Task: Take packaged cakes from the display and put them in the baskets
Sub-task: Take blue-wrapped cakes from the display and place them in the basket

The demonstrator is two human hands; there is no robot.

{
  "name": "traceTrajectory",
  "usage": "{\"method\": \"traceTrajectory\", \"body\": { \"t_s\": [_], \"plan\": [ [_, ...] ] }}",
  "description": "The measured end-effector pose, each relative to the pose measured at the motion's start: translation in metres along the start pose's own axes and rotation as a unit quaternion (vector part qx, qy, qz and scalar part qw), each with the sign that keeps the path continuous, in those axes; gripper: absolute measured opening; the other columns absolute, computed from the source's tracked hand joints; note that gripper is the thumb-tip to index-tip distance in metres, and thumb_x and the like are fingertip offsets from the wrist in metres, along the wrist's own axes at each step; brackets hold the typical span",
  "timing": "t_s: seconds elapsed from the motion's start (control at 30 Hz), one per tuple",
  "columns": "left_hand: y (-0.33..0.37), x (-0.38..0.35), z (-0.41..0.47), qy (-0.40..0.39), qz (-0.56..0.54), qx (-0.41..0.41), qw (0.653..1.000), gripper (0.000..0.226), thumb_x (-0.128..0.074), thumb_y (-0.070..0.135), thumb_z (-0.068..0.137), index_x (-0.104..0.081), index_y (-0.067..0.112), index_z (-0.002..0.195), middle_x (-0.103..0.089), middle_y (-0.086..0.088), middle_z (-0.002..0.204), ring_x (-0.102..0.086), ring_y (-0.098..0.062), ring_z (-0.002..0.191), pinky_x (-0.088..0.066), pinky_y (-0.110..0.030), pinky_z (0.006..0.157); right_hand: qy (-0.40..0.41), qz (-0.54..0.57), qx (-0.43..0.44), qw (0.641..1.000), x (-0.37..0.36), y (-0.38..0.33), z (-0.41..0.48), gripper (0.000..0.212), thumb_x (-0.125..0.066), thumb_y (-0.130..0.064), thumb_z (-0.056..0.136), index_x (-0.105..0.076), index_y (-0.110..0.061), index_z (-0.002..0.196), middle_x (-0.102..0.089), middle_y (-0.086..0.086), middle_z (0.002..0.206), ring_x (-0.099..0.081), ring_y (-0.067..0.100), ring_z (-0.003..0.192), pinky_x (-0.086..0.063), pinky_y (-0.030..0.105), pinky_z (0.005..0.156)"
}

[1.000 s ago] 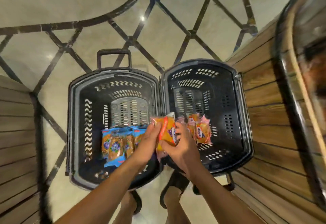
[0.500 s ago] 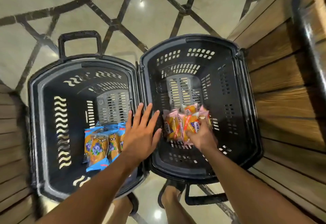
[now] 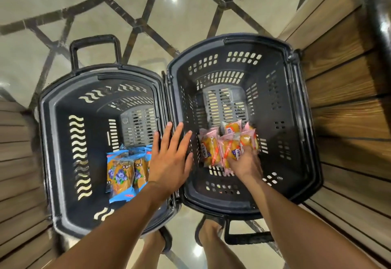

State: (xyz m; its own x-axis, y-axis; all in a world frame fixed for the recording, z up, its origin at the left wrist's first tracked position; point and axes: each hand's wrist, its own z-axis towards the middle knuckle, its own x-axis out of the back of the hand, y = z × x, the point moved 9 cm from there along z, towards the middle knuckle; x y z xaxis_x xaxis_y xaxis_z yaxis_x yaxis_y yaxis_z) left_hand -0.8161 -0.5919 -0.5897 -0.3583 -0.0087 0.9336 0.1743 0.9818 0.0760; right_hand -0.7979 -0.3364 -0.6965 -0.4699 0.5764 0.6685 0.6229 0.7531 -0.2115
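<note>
Left hand (image 3: 171,163) hovers flat with its fingers straight and spread, holding nothing, at the centre of the frame where the rims of two black plastic baskets meet. Right hand (image 3: 246,164) is lowered into the right basket (image 3: 281,103), right of centre, its back to the camera and its fingertips against a cluster of pink-wrapped cakes (image 3: 213,152). Whether it grasps one or merely touches them I cannot tell, since the fingers are blurred and hidden.

The pink packs are small pillow wrappers, each showing a golden-brown cake with an orange-red stripe and a blue label, lying overlapped on the slotted basket floor. In the left basket (image 3: 61,141), just left of the open hand, lie blue-wrapped cakes (image 3: 121,173) printed with purple berries, also overlapped on the bottom.

Both baskets stand side by side, touching, on a glossy pale floor (image 3: 190,25) with dark inlaid lines. A wooden display (image 3: 349,99) fills the right edge, wooden slats (image 3: 14,163) the left edge. Sandalled feet (image 3: 207,232) show at the bottom.
</note>
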Motion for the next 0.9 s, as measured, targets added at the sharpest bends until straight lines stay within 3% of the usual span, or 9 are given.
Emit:
{"method": "traceTrajectory", "body": {
  "t_s": [0.1,0.23,0.33,0.4,0.5,0.6,0.77,0.9],
  "plan": [
    [0.004,0.023,-0.006,-0.058,-0.005,0.006,0.998,0.065,-0.026,0.049,0.104,-0.025,0.023,0.163,-0.005,-0.005,0.174,0.005,-0.03,0.16,-0.007,-0.061,0.127,-0.02,0.021,0.025,0.999,0.034,-0.02,-0.031,0.057,-0.075,-0.042,0.086,-0.051,-0.028,0.136,-0.049,0.004,0.138,-0.058,0.03,0.117,-0.053,0.038,0.085],
    [0.012,0.085,-0.015,-0.115,-0.004,0.004,0.993,0.065,-0.021,0.051,0.108,-0.004,0.026,0.165,0.011,-0.001,0.173,0.018,-0.025,0.158,0.007,-0.056,0.127,-0.009,0.007,0.081,0.997,0.103,-0.059,-0.088,0.047,-0.074,-0.041,0.086,-0.058,-0.033,0.13,-0.045,0.002,0.144,-0.054,0.029,0.121,-0.05,0.037,0.09],
    [0.012,0.15,-0.022,-0.065,0.006,-0.013,0.998,0.069,-0.019,0.053,0.101,-0.023,0.023,0.164,-0.009,-0.005,0.173,0.002,-0.028,0.16,0.006,-0.054,0.126,0.03,-0.023,0.139,0.99,0.168,-0.098,-0.141,0.036,-0.068,-0.038,0.089,-0.061,-0.029,0.124,-0.045,0.005,0.139,-0.049,0.03,0.124,-0.044,0.036,0.097],
    [0.013,0.197,-0.028,-0.036,0.02,-0.034,0.999,0.07,-0.021,0.052,0.099,-0.036,0.021,0.16,-0.024,-0.008,0.17,-0.015,-0.031,0.158,0.002,-0.055,0.124,0.068,-0.045,0.179,0.98,0.213,-0.127,-0.177,0.044,-0.07,-0.036,0.087,-0.058,-0.026,0.129,-0.043,0.001,0.138,-0.045,0.027,0.126,-0.041,0.036,0.103],
    [0.017,0.274,-0.034,0.016,0.02,-0.074,0.997,0.065,-0.031,0.049,0.097,-0.053,0.018,0.15,-0.042,-0.01,0.161,-0.038,-0.035,0.15,-0.021,-0.061,0.121,0.13,-0.066,0.232,0.962,0.283,-0.17,-0.233,0.055,-0.072,-0.033,0.089,-0.052,-0.022,0.139,-0.04,0.002,0.147,-0.04,0.027,0.133,-0.04,0.039,0.108],
    [0.017,0.351,-0.046,0.069,0.01,-0.106,0.992,0.064,-0.033,0.049,0.097,-0.053,0.019,0.15,-0.044,-0.009,0.16,-0.038,-0.034,0.15,-0.036,-0.065,0.116,0.184,-0.061,0.256,0.947,0.35,-0.204,-0.295,0.058,-0.07,-0.031,0.091,-0.049,-0.019,0.143,-0.035,0.005,0.153,-0.035,0.03,0.141,-0.04,0.045,0.112],
    [0.024,0.47,-0.081,0.155,0.019,-0.174,0.972,0.065,-0.032,0.053,0.098,-0.047,0.021,0.153,-0.037,-0.007,0.164,-0.029,-0.033,0.154,-0.029,-0.064,0.12,0.308,-0.035,0.257,0.915,0.436,-0.222,-0.411,0.058,-0.071,-0.035,0.086,-0.051,-0.021,0.139,-0.042,0.007,0.147,-0.041,0.031,0.136,-0.041,0.045,0.111],
    [0.051,0.558,-0.122,0.238,0.01,-0.255,0.937,0.063,-0.033,0.052,0.1,-0.048,0.021,0.152,-0.04,-0.008,0.163,-0.032,-0.032,0.153,-0.025,-0.064,0.121,0.368,-0.04,0.235,0.899,0.486,-0.212,-0.506,0.058,-0.068,-0.036,0.087,-0.048,-0.022,0.14,-0.035,0.006,0.152,-0.035,0.03,0.139,-0.04,0.046,0.111]
  ]
}}
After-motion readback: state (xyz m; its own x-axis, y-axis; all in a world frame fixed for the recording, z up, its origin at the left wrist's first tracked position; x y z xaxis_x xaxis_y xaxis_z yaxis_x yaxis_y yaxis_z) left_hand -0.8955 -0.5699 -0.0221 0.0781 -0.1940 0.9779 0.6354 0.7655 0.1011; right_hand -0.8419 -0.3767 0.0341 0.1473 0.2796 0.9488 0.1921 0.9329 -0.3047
